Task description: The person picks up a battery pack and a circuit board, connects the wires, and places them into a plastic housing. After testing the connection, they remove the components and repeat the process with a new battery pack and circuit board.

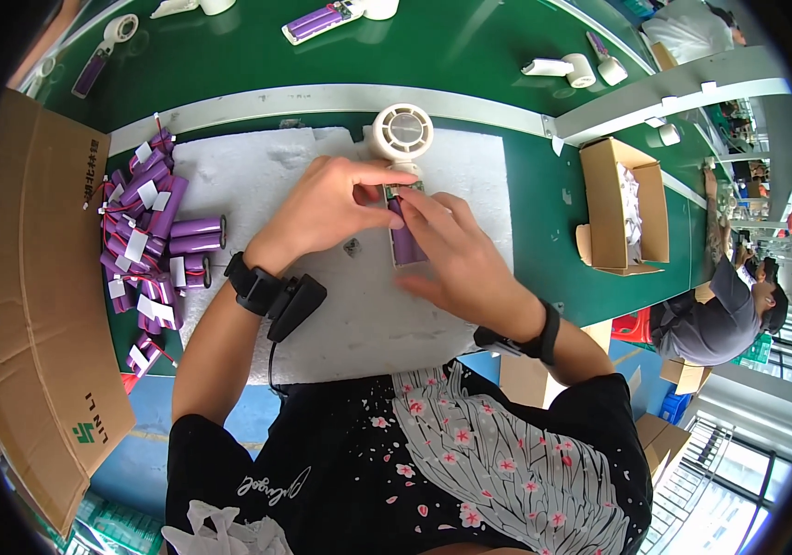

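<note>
A white handheld fan (403, 129) lies on the foam sheet (322, 338), its round head pointing away from me. The handle is uncovered and shows a purple battery (405, 242) and a small green circuit board at the neck. My left hand (336, 205) is closed around the neck end, with thumb and index finger at either side of the board. My right hand (451, 242) reaches over the handle from the right. Its fingertips touch the board area beside my left thumb, and its thumb is blurred low by the battery. Any small part between the fingertips is hidden.
Purple battery packs (142, 236) with wires and white labels are heaped at left, beside a large carton (40, 296). An open cardboard box (627, 208) stands at right. More fan bodies (563, 69) lie beyond the pale rail (322, 100). Another person (724, 314) sits far right.
</note>
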{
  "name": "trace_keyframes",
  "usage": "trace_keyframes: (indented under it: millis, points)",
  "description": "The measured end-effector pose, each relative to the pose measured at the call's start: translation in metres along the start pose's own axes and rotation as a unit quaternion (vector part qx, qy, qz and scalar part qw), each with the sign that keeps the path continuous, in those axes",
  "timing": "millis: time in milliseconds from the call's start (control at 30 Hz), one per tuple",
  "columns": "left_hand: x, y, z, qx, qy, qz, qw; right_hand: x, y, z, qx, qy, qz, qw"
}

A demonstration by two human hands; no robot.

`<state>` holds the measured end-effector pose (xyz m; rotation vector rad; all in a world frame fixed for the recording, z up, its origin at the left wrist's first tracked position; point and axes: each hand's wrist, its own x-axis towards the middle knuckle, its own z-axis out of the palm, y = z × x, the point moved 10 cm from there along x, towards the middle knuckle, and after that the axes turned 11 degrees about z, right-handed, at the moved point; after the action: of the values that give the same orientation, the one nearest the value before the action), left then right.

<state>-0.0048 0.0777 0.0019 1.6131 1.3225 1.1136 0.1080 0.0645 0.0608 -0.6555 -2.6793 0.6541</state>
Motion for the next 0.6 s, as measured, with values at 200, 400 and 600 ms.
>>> trace_keyframes:
  millis: [200,400,600]
  points:
    - [0.002,0.007,-0.004,0.002,0.028,0.033,0.999,0.003,0.006,0.006,-0.025,0.02,0.027,0.999]
    - [0.002,0.009,-0.02,0.02,0.123,0.036,0.992,0.071,0.086,-0.037,-0.167,0.171,0.137,0.961]
    - [-0.001,-0.003,-0.02,0.035,0.114,0.046,0.992,0.06,-0.064,-0.072,0.24,-0.018,-0.08,0.967]
